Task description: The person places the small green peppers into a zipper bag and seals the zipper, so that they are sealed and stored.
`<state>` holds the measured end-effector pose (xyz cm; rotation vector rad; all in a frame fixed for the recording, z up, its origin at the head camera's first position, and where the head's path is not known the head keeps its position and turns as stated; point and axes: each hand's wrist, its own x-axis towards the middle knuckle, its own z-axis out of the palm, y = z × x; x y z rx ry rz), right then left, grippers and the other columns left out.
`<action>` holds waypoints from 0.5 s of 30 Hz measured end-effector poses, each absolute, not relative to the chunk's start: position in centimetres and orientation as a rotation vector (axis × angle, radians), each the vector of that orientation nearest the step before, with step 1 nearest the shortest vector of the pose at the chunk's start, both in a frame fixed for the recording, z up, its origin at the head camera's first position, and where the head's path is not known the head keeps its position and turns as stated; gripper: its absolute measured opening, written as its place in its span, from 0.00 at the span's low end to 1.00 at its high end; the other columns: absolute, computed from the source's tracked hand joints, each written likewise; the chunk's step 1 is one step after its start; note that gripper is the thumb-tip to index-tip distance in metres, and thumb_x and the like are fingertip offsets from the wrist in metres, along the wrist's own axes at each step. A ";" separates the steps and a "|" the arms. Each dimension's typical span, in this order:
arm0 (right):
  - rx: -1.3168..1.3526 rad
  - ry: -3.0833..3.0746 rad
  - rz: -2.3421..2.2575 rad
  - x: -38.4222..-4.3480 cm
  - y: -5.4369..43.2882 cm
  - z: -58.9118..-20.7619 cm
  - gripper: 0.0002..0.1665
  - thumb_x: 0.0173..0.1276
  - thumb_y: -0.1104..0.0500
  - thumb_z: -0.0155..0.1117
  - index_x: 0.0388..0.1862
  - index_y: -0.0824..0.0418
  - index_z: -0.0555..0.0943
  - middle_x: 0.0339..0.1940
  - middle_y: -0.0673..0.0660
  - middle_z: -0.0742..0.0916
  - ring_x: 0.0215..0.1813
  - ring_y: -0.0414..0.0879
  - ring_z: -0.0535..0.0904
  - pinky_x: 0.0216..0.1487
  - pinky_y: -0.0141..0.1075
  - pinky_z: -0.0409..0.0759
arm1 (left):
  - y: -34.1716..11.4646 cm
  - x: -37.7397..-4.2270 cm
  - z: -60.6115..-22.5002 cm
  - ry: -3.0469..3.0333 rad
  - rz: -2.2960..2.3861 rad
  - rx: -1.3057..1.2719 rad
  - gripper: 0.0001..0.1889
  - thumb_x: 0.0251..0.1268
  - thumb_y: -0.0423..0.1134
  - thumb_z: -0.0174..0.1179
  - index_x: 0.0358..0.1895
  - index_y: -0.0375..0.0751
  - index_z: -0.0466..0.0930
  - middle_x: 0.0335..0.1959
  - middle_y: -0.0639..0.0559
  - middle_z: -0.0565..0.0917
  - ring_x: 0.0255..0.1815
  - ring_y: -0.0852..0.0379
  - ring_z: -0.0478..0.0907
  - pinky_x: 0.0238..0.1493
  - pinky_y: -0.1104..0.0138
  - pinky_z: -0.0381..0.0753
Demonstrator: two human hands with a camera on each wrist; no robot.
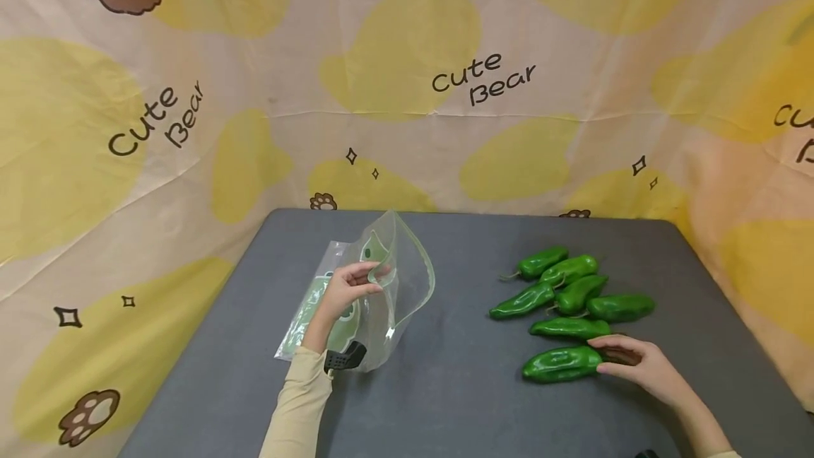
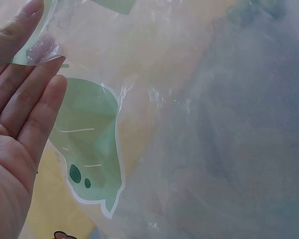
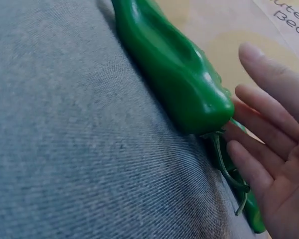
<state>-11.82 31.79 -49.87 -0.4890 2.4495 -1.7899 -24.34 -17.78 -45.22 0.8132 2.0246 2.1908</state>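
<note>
On the left, my left hand pinches the rim of a clear plastic bag with green cartoon prints. Its mouth gapes toward the right. The left wrist view shows the bag film by the thumb and fingers, with a green leaf-like print. My right hand is at the stem end of the nearest green pepper, thumb and fingers spread about it. In the right wrist view the fingers are extended beside the pepper, not closed round it; its stem hangs free.
Several more green peppers lie grouped behind the nearest one on the grey table. Flat printed plastic lies beneath and left of the left hand. A patterned cloth hangs behind the table and along its sides.
</note>
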 end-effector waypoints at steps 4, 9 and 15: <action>-0.459 2.568 -1.642 -11.6 31.4 -50.0 0.23 0.54 0.67 0.67 0.49 0.74 0.75 0.45 0.54 0.81 0.45 0.34 0.76 0.41 0.27 0.75 | -17.9 -24.3 -45.2 2.023 2.191 0.816 0.21 0.47 0.20 0.62 0.47 0.18 0.71 0.43 0.42 0.80 0.41 0.47 0.79 0.39 0.64 0.78; -0.456 2.676 -1.497 -11.3 31.0 -49.8 0.27 0.50 0.64 0.71 0.49 0.71 0.76 0.45 0.55 0.81 0.44 0.32 0.75 0.40 0.25 0.74 | -17.9 -24.3 -45.2 2.034 2.191 0.804 0.19 0.46 0.21 0.63 0.47 0.24 0.75 0.41 0.49 0.82 0.41 0.45 0.78 0.38 0.65 0.79; -0.518 2.708 -1.404 -11.7 30.8 -49.4 0.28 0.49 0.60 0.72 0.49 0.70 0.76 0.45 0.61 0.80 0.46 0.29 0.73 0.40 0.25 0.74 | -18.1 -23.9 -45.3 2.081 2.188 0.748 0.20 0.47 0.22 0.63 0.48 0.24 0.74 0.41 0.48 0.82 0.40 0.47 0.79 0.39 0.64 0.78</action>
